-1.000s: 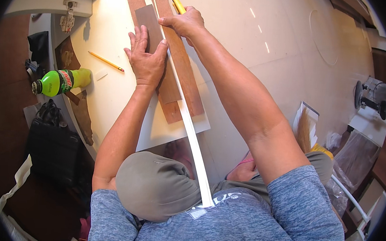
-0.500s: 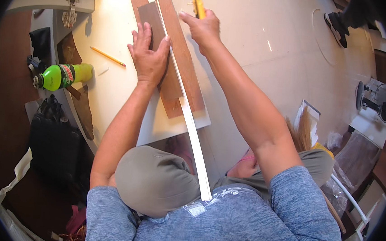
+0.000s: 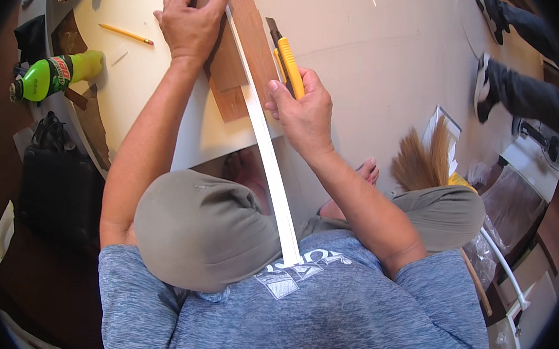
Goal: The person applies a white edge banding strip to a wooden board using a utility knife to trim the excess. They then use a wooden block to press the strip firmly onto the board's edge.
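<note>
Plank (image 3: 237,46) laid flat on the counter (image 3: 134,97), overhanging its near edge. Left hand (image 3: 190,20) pressed flat, fingers spread, on plank beside the white strip (image 3: 265,147). Right hand (image 3: 304,107) closed around yellow knife (image 3: 288,60), blade at the strip's edge. Plank judged stiff, thin, light; best pinned down from above, near the cut.

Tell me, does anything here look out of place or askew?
The green bottle lies on its side at the table edge. The white straightedge overhangs the table toward the person. The left hand presses the brown plank; the right hand grips a yellow utility knife.
</note>
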### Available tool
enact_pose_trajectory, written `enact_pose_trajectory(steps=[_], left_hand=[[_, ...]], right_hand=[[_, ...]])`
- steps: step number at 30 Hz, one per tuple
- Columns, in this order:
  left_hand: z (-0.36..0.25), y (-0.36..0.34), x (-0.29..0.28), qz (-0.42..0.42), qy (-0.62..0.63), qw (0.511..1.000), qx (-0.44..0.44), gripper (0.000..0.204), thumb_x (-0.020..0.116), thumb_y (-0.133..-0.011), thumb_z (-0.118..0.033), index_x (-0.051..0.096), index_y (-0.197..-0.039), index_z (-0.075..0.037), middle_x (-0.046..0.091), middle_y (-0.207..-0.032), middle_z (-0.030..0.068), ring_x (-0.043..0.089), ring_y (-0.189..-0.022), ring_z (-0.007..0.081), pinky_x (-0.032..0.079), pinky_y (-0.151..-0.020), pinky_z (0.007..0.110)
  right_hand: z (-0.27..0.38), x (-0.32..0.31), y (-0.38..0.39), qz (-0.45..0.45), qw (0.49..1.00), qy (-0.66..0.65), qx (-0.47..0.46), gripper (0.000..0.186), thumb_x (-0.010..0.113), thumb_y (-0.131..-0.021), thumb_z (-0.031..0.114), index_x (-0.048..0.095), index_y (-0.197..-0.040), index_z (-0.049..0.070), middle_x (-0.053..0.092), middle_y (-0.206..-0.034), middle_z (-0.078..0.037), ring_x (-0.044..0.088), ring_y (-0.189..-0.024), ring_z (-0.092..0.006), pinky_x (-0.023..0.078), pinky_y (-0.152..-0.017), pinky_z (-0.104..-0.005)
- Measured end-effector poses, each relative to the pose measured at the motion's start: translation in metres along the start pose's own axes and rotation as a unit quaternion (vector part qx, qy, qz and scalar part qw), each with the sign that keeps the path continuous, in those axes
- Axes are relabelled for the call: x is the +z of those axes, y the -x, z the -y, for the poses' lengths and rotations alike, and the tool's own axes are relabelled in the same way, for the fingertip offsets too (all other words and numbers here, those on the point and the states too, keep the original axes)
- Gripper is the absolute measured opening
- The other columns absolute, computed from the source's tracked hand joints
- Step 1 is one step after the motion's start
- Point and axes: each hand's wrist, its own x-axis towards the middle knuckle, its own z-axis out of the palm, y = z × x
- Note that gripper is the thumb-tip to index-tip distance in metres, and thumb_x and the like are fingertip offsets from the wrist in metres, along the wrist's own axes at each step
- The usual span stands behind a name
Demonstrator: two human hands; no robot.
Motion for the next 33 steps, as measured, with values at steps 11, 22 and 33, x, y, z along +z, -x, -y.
enact_pose_trajectory(steps=[11, 22, 33], left_hand=[[-0.005, -0.003, 0.0, -0.036, 0.016, 0.999, -0.023, 0.074, 0.08, -0.088, -0.031, 0.059, -0.151, 0.003, 0.056, -0.157, 0.0292, 0.043, -0.155, 0.0436, 0.033, -0.13, 0.043], [0.008, -0.003, 0.004, -0.035, -0.007, 0.999, -0.003, 0.085, 0.082, -0.084, -0.052, 0.061, -0.153, -0.005, 0.053, -0.163, 0.0188, 0.036, -0.16, 0.0421, 0.033, -0.129, 0.041], [0.014, -0.005, 0.005, -0.038, -0.019, 0.999, 0.015, 0.085, 0.082, -0.084, -0.052, 0.062, -0.152, -0.005, 0.054, -0.162, 0.0184, 0.037, -0.159, 0.0415, 0.033, -0.13, 0.04]], right_hand=[[-0.023, -0.004, 0.018, 0.013, 1.0, -0.015, -0.005, 0.042, 0.087, -0.086, 0.009, 0.06, -0.118, 0.001, 0.072, -0.09, -0.004, 0.069, -0.082, -0.0108, 0.06, -0.078, -0.029], [-0.017, -0.001, 0.021, -0.008, 0.998, 0.052, -0.031, 0.044, 0.087, -0.084, 0.007, 0.06, -0.119, 0.001, 0.072, -0.092, -0.005, 0.071, -0.08, -0.013, 0.061, -0.077, -0.0307], [-0.011, 0.0, 0.017, 0.002, 0.997, 0.067, -0.05, 0.038, 0.079, -0.084, 0.005, 0.062, -0.118, 0.003, 0.075, -0.092, -0.006, 0.073, -0.081, -0.0175, 0.061, -0.08, -0.034]])
